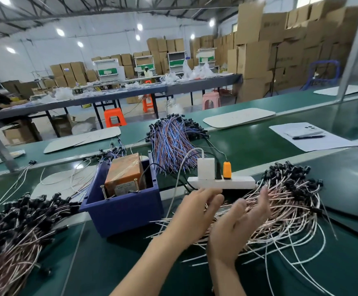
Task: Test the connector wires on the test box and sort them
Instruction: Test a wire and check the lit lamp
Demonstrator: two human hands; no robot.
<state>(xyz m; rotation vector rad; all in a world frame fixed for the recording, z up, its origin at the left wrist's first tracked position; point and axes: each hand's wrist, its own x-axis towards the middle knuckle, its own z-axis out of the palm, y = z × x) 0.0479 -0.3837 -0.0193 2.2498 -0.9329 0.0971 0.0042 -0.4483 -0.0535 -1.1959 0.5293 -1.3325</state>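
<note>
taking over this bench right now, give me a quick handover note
Left hand: open, fingers straight, over the near edge of the right wire pile, close to the power strip.
Right hand: open, over the same pile; blurred, no wire visibly gripped.
Test box sits in the blue bin, between the right pile and the left wire pile. A blue-orange wire pile lies behind.
Done: cannot tell which pile is tested.
Left: probably pick a wire, test it on the box, sort it.
</note>
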